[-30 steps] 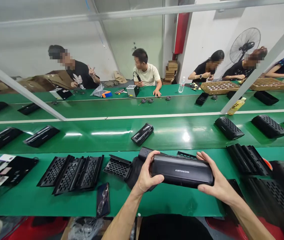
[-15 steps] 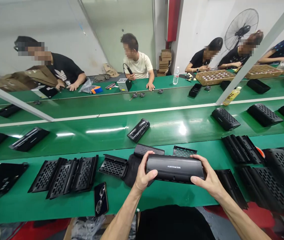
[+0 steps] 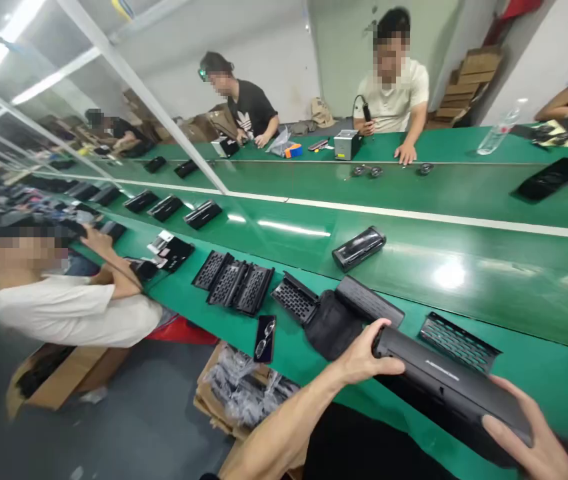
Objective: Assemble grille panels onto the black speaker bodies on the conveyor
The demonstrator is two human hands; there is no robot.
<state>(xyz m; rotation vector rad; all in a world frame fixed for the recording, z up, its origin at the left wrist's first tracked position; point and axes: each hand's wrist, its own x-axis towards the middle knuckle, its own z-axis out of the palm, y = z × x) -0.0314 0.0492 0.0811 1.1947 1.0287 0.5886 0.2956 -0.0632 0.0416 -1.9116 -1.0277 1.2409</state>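
Between my two hands I hold a long black speaker housing (image 3: 447, 380), tilted down to the right, with pale lettering on its smooth face. My left hand (image 3: 369, 360) grips its left end, thumb across the front. My right hand (image 3: 524, 427) clasps the other end near the lower right corner. Behind the housing lies a perforated black grille panel (image 3: 459, 341). Left of it, a dark cloth (image 3: 331, 327) lies on the table beside another black housing part (image 3: 369, 300) and a grille panel (image 3: 294, 298).
Several grille panels (image 3: 234, 283) lie together further left, near a phone with glasses on it (image 3: 265, 339). A black housing (image 3: 359, 248) rests on the green conveyor belt (image 3: 284, 250). A co-worker (image 3: 74, 300) sits at left; others sit opposite. Below is a carton of plastic-wrapped items (image 3: 244, 383).
My view has swung left, bringing the co-worker on the left into sight. The housing stays in both hands, now lower right in view and tilted rather than level.
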